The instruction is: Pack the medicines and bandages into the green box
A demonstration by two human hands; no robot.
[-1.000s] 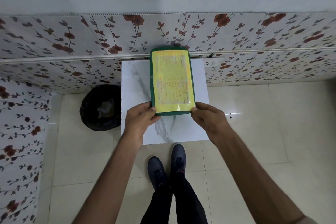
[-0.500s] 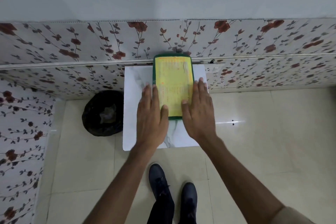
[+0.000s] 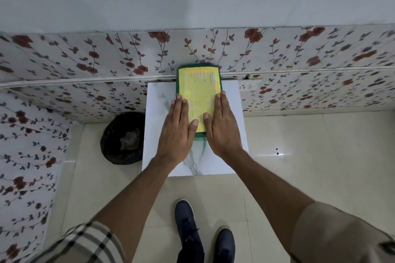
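The green box (image 3: 198, 83) lies closed on a white marble-patterned table (image 3: 158, 109), its far end against the flowered wall. A yellow printed label covers its lid. My left hand (image 3: 177, 130) lies flat, palm down, on the left side of the lid, fingers stretched out. My right hand (image 3: 222, 126) lies flat on the right side in the same way. Both thumbs rest on the label near the box's near end. No medicines or bandages are visible.
A black bin with a bag (image 3: 124, 139) stands on the floor left of the table. The flowered wall panel (image 3: 85, 60) runs behind and to the left. My two dark shoes (image 3: 188, 226) stand on the tiled floor below the table's near edge.
A second ago both hands gripped the near end of the tilted lid. The lid has come down and the hands now lie flat on top of it, slightly closer together.
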